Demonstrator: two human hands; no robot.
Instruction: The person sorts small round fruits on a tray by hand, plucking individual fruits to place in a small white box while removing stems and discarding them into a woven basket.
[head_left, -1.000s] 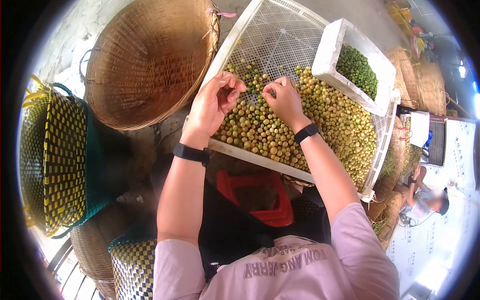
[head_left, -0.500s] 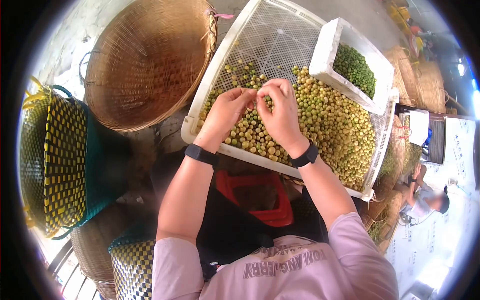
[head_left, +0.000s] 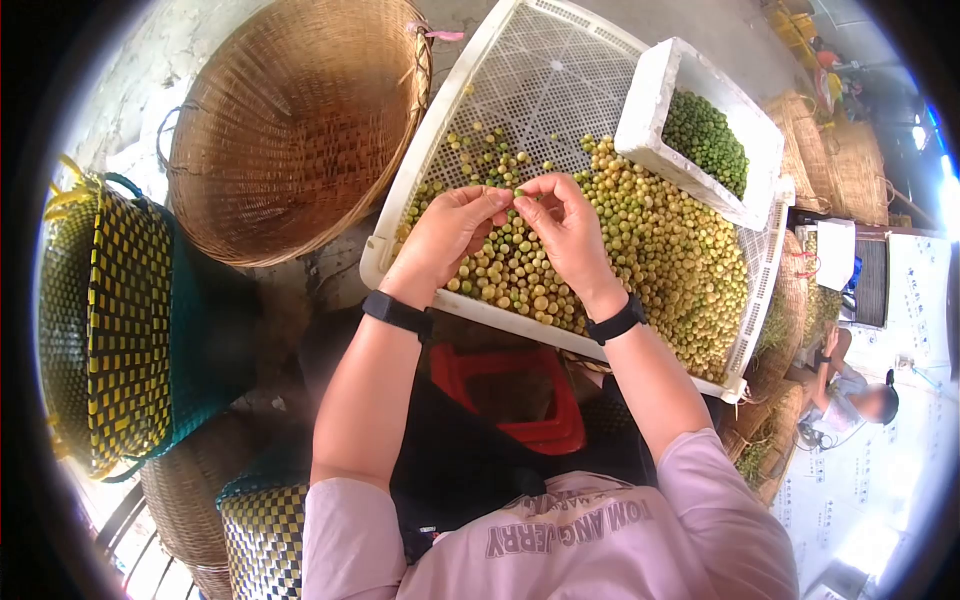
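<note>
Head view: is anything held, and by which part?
A green fruit, apparently between the fingers of the left hand and right hand; exact spot unclear.

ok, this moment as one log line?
left hand, right hand: meeting at small green fruit | below: white tray, yellowish fruit | white box: green pieces inside

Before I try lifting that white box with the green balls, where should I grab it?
I'd grip the white box at its left end and right end, one hand coming from each side. It's longish, and its rim stands above the green balls, so both ends look free. Yellowish fruit lies along the near long wall, probably making that side awkward.
</note>
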